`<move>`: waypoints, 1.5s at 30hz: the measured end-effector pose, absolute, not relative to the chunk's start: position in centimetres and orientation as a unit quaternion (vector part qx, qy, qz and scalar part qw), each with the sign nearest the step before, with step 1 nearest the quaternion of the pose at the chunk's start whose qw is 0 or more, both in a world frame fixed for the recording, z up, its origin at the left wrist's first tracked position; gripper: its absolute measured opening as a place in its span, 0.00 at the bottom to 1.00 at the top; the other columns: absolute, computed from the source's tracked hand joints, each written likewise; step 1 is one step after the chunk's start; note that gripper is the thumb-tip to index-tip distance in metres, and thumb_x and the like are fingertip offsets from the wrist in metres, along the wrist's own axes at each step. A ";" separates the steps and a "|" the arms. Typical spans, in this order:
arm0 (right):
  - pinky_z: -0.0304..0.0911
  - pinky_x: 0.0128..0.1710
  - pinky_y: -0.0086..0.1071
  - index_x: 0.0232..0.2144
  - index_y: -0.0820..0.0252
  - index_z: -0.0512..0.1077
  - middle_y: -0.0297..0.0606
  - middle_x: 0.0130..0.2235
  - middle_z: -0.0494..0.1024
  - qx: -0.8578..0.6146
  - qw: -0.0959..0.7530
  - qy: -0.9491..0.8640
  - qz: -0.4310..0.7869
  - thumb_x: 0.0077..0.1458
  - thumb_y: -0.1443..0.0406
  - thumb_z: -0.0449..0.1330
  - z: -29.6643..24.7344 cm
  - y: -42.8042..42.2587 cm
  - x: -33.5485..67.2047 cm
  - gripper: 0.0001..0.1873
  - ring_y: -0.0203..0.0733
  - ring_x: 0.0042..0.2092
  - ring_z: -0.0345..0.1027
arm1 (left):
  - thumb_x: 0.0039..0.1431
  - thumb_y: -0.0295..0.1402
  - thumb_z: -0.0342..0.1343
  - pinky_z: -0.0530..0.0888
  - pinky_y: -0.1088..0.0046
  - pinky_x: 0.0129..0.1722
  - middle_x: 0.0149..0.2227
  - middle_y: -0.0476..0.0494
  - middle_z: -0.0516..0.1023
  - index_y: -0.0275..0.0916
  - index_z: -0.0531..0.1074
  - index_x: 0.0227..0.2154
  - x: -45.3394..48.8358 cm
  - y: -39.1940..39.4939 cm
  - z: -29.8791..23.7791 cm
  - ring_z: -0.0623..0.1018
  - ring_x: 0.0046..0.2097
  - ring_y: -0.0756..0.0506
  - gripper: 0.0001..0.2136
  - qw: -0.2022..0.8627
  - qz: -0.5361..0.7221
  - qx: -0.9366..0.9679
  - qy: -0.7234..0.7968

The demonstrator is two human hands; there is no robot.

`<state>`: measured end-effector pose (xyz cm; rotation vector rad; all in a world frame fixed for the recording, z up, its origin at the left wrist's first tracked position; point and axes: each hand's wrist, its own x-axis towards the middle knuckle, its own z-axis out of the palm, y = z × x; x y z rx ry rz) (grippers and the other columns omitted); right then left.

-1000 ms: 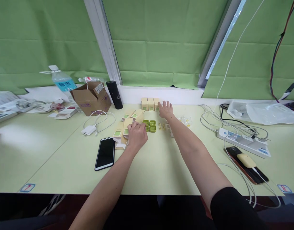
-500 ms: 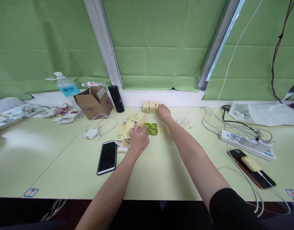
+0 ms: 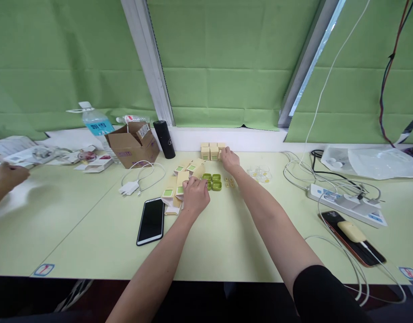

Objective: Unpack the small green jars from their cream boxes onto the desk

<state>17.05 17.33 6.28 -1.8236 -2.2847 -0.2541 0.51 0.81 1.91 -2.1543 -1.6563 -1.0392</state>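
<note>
My right hand point(image 3: 229, 159) reaches to the far edge of the table, its fingers curled on the rightmost of a row of small yellow boxes point(image 3: 210, 151) by the window sill. My left hand point(image 3: 196, 194) rests curled on a heap of flat, unfolded yellow cartons with green squares point(image 3: 179, 177). Just right of that hand lie several small green jars point(image 3: 214, 181). A few tiny yellow tags point(image 3: 229, 181) lie beside the jars.
A black phone point(image 3: 151, 220) lies left of my left arm. At the back left stand a cardboard box point(image 3: 132, 144), a black flask point(image 3: 166, 139) and a water bottle point(image 3: 93, 122). A power strip point(image 3: 347, 204) with cables lies at right. Another person's hand point(image 3: 7, 176) shows at far left.
My right hand's fingers have curled onto the rightmost yellow box. Another person's hand has come into view at the far left. My left hand has barely moved.
</note>
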 end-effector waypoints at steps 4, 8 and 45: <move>0.67 0.46 0.39 0.55 0.61 0.63 0.53 0.57 0.70 -0.601 0.115 -0.784 -0.109 0.59 0.77 0.57 7.7 15.3 17.5 0.22 0.51 0.53 0.69 | 0.62 0.22 0.51 0.60 0.55 0.44 0.34 0.38 0.83 0.39 0.78 0.38 0.3 0.7 2.2 0.77 0.45 0.35 0.11 0.109 -0.352 -0.733 -0.572; 0.64 0.47 0.42 0.51 0.61 0.64 0.53 0.54 0.72 -0.524 0.152 -0.827 -0.133 0.62 0.69 0.60 9.7 10.4 18.6 0.16 0.54 0.53 0.66 | 0.64 0.25 0.51 0.60 0.54 0.45 0.35 0.35 0.83 0.38 0.79 0.40 0.0 0.6 2.6 0.76 0.46 0.34 0.11 0.117 -0.354 -0.719 -0.586; 0.47 0.70 0.54 0.70 0.58 0.54 0.55 0.74 0.49 -0.583 0.067 -0.809 -0.033 0.60 0.71 0.60 6.6 19.2 15.5 0.39 0.61 0.76 0.35 | 0.61 0.22 0.52 0.60 0.55 0.45 0.36 0.37 0.84 0.40 0.77 0.41 0.5 0.3 2.5 0.76 0.47 0.34 0.12 0.096 -0.355 -0.733 -0.573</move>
